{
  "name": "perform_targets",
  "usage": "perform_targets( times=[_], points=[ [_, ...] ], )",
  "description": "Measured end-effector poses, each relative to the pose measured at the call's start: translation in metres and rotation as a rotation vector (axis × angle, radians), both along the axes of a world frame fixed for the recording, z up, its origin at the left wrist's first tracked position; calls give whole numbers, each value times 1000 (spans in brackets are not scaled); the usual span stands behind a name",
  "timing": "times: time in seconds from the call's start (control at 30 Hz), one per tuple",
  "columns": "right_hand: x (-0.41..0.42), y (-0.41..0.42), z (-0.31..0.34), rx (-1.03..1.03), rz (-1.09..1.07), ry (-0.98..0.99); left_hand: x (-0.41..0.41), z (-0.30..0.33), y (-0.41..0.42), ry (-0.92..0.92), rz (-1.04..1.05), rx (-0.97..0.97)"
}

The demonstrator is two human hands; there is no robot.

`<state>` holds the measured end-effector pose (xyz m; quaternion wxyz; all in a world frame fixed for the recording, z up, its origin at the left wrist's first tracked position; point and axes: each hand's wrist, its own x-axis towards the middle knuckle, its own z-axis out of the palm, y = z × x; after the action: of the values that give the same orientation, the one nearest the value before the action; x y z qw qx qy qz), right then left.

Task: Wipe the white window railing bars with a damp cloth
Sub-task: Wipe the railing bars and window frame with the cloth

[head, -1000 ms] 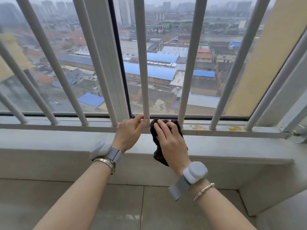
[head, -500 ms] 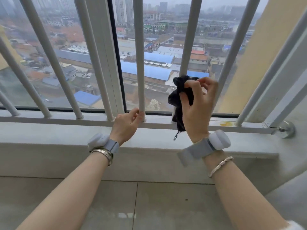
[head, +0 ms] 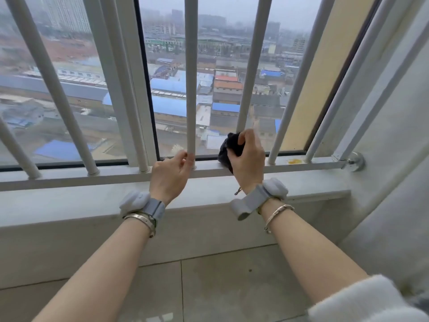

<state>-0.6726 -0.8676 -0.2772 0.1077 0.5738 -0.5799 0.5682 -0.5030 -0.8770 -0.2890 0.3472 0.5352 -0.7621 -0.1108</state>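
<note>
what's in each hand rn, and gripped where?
Right hand: dark cloth, bunched round a bar's lower end. Left hand: the neighbouring bar, fingers round its base.

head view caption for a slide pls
Right hand wraps a dark cloth round a white railing bar while the left hand grips the next bar.

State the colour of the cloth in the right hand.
Black, seen in the head view: cloth wrapped around a bar.

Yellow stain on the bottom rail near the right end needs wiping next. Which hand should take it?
Right. The right hand already grips the dark cloth and sits nearer the yellow stain. The left hand holds a bar, without a cloth.
</note>
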Motion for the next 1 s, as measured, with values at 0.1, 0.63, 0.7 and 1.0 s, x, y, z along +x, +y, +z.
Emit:
perform_targets(
  times=[0.1,0.63,0.7,1.0],
  points=[
    [-1,-6,26,-115,1,-47,2,-4,-1,10,-1,-25],
    [-22,27,9,-180,128,170,4,-13,-4,87,-11,-73],
    [-14,32,22,-209,141,185,8,-14,-5,107,-41,-66],
    [65,-17,97,-290,324,-136,58,22,8,182,63,-712]
  ],
)
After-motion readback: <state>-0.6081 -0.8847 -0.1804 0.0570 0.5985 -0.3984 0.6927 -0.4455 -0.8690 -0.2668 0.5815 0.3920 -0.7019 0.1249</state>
